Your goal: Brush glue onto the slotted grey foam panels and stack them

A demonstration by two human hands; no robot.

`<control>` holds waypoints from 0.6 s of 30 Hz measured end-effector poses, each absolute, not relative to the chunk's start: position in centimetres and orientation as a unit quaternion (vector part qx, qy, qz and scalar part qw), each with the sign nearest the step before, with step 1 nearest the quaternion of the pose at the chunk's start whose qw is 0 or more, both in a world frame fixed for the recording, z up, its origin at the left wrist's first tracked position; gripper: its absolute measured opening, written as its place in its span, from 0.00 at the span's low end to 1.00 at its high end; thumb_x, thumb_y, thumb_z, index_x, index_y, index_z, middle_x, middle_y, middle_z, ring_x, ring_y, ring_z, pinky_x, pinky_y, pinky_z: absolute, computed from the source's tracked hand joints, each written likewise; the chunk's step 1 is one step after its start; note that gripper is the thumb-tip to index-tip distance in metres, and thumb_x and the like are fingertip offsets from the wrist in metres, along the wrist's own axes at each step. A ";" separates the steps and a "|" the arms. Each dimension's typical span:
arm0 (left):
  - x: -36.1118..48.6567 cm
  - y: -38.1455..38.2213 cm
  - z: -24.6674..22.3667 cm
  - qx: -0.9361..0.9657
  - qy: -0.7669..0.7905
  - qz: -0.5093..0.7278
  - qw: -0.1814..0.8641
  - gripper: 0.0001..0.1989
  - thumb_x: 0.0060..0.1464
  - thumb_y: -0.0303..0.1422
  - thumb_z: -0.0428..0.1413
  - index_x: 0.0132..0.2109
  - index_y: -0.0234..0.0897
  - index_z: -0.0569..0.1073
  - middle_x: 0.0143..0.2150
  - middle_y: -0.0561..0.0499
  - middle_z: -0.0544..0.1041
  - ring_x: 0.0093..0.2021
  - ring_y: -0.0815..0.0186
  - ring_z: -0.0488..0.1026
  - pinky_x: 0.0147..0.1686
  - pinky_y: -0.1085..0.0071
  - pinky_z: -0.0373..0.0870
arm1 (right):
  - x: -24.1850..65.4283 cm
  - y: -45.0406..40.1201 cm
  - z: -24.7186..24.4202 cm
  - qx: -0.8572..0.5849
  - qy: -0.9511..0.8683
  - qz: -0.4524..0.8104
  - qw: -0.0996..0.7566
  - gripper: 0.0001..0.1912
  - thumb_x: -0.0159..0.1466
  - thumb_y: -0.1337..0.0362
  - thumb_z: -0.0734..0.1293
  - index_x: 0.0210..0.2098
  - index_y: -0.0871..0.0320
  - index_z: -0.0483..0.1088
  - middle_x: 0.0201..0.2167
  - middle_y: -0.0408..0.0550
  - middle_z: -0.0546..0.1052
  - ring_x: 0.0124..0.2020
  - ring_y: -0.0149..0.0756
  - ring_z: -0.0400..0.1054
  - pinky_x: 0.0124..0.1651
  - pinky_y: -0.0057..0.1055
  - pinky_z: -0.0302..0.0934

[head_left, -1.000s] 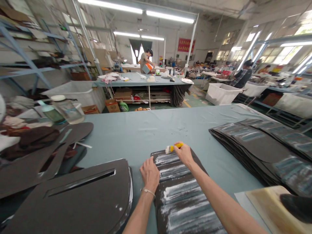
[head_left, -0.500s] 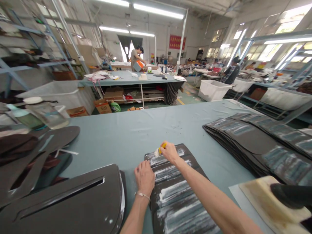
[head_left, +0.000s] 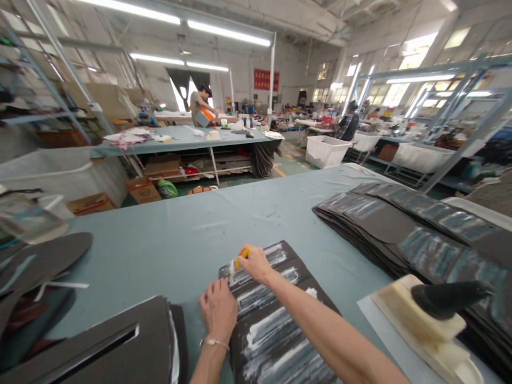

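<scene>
A dark panel (head_left: pixel 276 298) lies on the blue-green table, streaked crosswise with bands of white, glue-like paste. My right hand (head_left: pixel 256 263) is closed round a yellow-handled brush (head_left: pixel 241 258). The brush's whitish end meets the panel near its far left corner. Along the panel's left edge rests my left hand (head_left: pixel 218 308), palm down, its fingers extended and holding nothing. A bracelet circles that wrist. To the left lies a stack of dark pieces (head_left: pixel 116 341), the top one with a long slot.
Streaked dark panels (head_left: pixel 372 213) are stacked at the right. Before them a cream block-like container (head_left: pixel 416 314) with a black handle stands on a pale sheet. A clear jar (head_left: pixel 30 216) is at the left. Two people work farther off, one beyond another table (head_left: pixel 184 140).
The view has swung to the right, so things appear farther left. My right hand has drawn the brush to the panel's far left corner. My left hand stays by the edge.
</scene>
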State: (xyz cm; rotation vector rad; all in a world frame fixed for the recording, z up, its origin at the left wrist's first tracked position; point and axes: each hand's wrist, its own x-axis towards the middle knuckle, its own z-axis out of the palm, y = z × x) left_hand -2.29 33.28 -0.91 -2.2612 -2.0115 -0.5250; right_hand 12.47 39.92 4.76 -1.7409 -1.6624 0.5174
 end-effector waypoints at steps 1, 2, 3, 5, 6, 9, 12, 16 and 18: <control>-2.3 33.3 -1.0 -0.736 -0.654 -0.171 0.036 0.17 0.57 0.26 0.42 0.48 0.35 0.70 0.45 0.44 0.73 0.51 0.56 0.63 0.49 0.59 0.53 | 13.3 40.0 4.6 -0.681 -0.620 0.200 0.335 0.08 0.54 0.67 0.62 0.30 0.56 0.72 0.21 0.39 0.71 0.24 0.27 0.61 0.31 0.21 0.52; -2.4 33.3 -1.1 -0.736 -0.653 -0.173 0.036 0.17 0.57 0.26 0.42 0.49 0.36 0.70 0.46 0.44 0.73 0.51 0.56 0.63 0.49 0.59 0.53 | 14.9 40.1 4.5 -0.700 -0.599 0.194 0.337 0.09 0.54 0.67 0.61 0.30 0.57 0.72 0.21 0.40 0.72 0.25 0.28 0.61 0.31 0.22 0.52; -2.4 33.2 -1.2 -0.737 -0.652 -0.175 0.036 0.17 0.56 0.26 0.42 0.49 0.36 0.70 0.46 0.44 0.72 0.51 0.56 0.63 0.49 0.59 0.53 | 17.0 40.2 4.4 -0.723 -0.575 0.179 0.339 0.10 0.53 0.68 0.60 0.30 0.58 0.72 0.22 0.41 0.72 0.25 0.28 0.62 0.32 0.22 0.52; -2.5 33.2 -1.4 -0.736 -0.651 -0.183 0.033 0.17 0.56 0.25 0.43 0.49 0.35 0.70 0.46 0.44 0.72 0.51 0.56 0.63 0.49 0.59 0.53 | 21.7 40.4 4.6 -0.765 -0.529 0.141 0.339 0.11 0.53 0.69 0.59 0.31 0.59 0.72 0.23 0.43 0.72 0.27 0.30 0.62 0.33 0.24 0.53; -2.5 33.2 -1.4 -0.736 -0.650 -0.186 0.030 0.17 0.56 0.25 0.43 0.49 0.36 0.70 0.46 0.44 0.72 0.52 0.56 0.63 0.50 0.59 0.53 | 23.9 40.5 4.6 -0.788 -0.503 0.119 0.336 0.11 0.53 0.68 0.59 0.31 0.59 0.72 0.24 0.44 0.72 0.27 0.30 0.62 0.33 0.24 0.53; -2.4 33.4 -1.5 -0.725 -0.659 -0.201 0.011 0.17 0.56 0.26 0.43 0.49 0.37 0.70 0.46 0.44 0.72 0.52 0.56 0.63 0.50 0.59 0.54 | 27.4 40.5 4.9 -0.822 -0.461 0.084 0.322 0.11 0.52 0.68 0.59 0.30 0.59 0.72 0.24 0.44 0.72 0.27 0.31 0.62 0.33 0.24 0.53; -2.5 33.7 -1.2 -0.694 -0.682 -0.225 -0.056 0.16 0.57 0.27 0.43 0.48 0.38 0.70 0.47 0.45 0.73 0.52 0.57 0.64 0.50 0.59 0.56 | 26.1 39.8 5.1 -0.823 -0.461 0.065 0.324 0.11 0.53 0.66 0.59 0.32 0.58 0.72 0.23 0.44 0.71 0.27 0.32 0.61 0.32 0.25 0.52; -2.9 32.6 -1.0 -0.641 -0.694 -0.291 -0.148 0.16 0.57 0.28 0.42 0.50 0.38 0.68 0.52 0.45 0.70 0.53 0.60 0.64 0.50 0.61 0.59 | 20.7 37.7 5.9 -0.763 -0.522 0.105 0.367 0.11 0.54 0.64 0.59 0.32 0.57 0.71 0.20 0.41 0.68 0.23 0.30 0.59 0.30 0.24 0.51; -2.9 31.0 -1.2 -0.644 -0.682 -0.316 -0.141 0.16 0.58 0.28 0.41 0.50 0.38 0.68 0.53 0.45 0.70 0.54 0.61 0.64 0.51 0.62 0.59 | 17.6 36.3 6.1 -0.718 -0.559 0.166 0.379 0.11 0.54 0.63 0.59 0.30 0.57 0.71 0.19 0.39 0.67 0.22 0.29 0.59 0.29 0.23 0.51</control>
